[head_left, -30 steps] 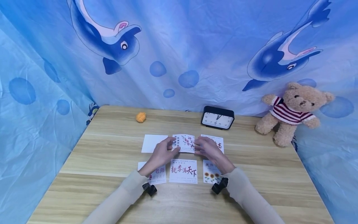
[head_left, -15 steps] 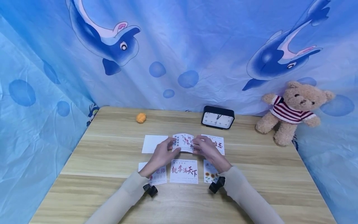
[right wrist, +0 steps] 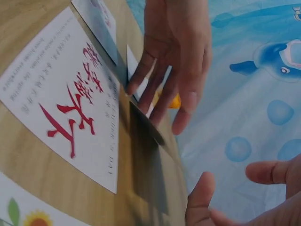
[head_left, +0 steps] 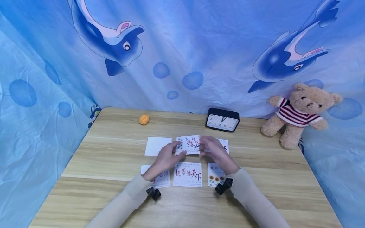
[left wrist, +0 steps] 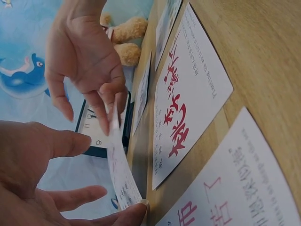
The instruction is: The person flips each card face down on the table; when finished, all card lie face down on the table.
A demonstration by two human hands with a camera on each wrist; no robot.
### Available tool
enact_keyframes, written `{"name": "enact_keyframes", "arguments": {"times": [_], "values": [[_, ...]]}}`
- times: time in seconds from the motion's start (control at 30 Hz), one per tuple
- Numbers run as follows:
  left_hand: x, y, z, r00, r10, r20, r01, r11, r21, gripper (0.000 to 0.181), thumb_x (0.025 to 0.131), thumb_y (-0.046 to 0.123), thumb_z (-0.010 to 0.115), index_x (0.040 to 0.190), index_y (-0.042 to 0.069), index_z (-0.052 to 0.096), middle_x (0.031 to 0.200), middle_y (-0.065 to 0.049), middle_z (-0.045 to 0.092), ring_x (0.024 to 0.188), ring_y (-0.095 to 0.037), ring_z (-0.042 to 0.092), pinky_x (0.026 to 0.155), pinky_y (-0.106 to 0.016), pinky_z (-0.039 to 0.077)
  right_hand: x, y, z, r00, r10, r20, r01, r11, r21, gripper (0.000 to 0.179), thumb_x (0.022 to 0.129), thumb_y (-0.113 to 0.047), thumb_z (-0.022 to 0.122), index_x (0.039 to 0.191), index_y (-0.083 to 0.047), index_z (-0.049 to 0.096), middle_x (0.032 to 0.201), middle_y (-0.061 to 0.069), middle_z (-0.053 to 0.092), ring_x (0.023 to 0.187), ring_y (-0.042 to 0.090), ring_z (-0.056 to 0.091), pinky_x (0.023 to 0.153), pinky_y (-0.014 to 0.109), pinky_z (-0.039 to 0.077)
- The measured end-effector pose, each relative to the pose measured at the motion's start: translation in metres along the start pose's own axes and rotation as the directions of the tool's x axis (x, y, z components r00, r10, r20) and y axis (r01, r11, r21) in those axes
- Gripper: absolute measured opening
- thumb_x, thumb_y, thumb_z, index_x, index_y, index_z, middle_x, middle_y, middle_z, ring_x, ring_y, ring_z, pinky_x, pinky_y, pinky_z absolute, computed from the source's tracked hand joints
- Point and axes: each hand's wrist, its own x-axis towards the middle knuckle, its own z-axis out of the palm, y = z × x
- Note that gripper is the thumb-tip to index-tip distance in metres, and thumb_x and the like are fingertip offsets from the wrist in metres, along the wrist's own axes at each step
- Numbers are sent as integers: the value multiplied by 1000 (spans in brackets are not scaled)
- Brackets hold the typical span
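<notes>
Blossom card point(head_left: 191, 144) aslant, in front of the black clock point(head_left: 223, 123) and off to its left

The card's right edge, on the clock side, is lifted from the table point(head_left: 188, 205); its other end sits lower. At that end, farther from the clock, a fingertip of the left hand point(head_left: 166, 155) touches the card's lower corner, the thumb standing off and the fingers spread apart. The right hand point(head_left: 215, 150), nearer the clock, touches the lifted edge; its thumb is clear of the card, and whether its other fingers clamp the edge I cannot tell.

Straight in front of the clock lies a red-lettered card point(head_left: 224, 144), partly covered by the right hand. A blank white card point(head_left: 155, 146) lies farthest left of the clock in that row. A second row, farther forward of the clock, has a pink-lettered card point(head_left: 163, 180), a card with large red characters point(head_left: 187, 174) and a sunflower card point(head_left: 213, 177). An orange ball point(head_left: 144, 119) sits left of the clock, a teddy bear point(head_left: 299, 109) right of it, and a dolphin curtain point(head_left: 176, 47) hangs behind it.
</notes>
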Motion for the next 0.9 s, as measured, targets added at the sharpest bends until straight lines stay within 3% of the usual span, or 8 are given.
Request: {"name": "enact_keyframes", "arguments": {"times": [0.17, 0.3, 0.53, 0.7, 0.9], "values": [[0, 2, 1, 1000, 12, 14, -12, 1000, -4, 55, 107, 50, 51, 143, 10, 62, 131, -18, 69, 121, -36, 65, 102, -55, 54, 2, -3, -1, 998, -43, 43, 42, 999, 33, 49, 109, -23, 50, 154, -4, 45, 146, 18, 56, 112, 20, 63, 84, 25, 58], [0, 3, 2, 1000, 3, 20, -2, 999, -32, 61, 109, 55, 40, 141, 8, 63, 131, -18, 70, 125, -37, 64, 105, -56, 52, 2, -6, 1, 995, -55, 80, 49, 996, 70, 48, 111, -22, 42, 155, -2, 41, 153, 21, 50, 103, 14, 64, 80, 21, 58], [0, 8, 2, 999, -12, 43, 15, 998, -68, 68, 111, 58, 31, 143, 7, 62, 137, -17, 68, 131, -38, 61, 109, -57, 50, 4, -4, 8, 983, -89, 162, 66, 988, 140, 49, 113, -24, 37, 157, 0, 37, 154, 25, 47, 109, 20, 69, 96, 32, 62], [0, 11, 3, 998, 13, 65, -6, 994, -109, 68, 111, 57, 30, 146, 6, 58, 145, -20, 63, 138, -41, 57, 115, -59, 47, 6, 1, 16, 978, -84, 193, 59, 990, 131, 47, 112, -20, 44, 154, 1, 40, 149, 26, 53, 106, 20, 72, 97, 31, 62], [0, 12, 5, 998, 48, 37, -40, 982, -182, 64, 110, 57, 36, 145, 9, 60, 139, -19, 68, 126, -38, 67, 108, -55, 55, 6, 8, 24, 983, -49, 179, 37, 997, 72, 52, 104, -23, 64, 149, -4, 48, 137, 22, 63, 99, 20, 75, 95, 32, 63]]}}
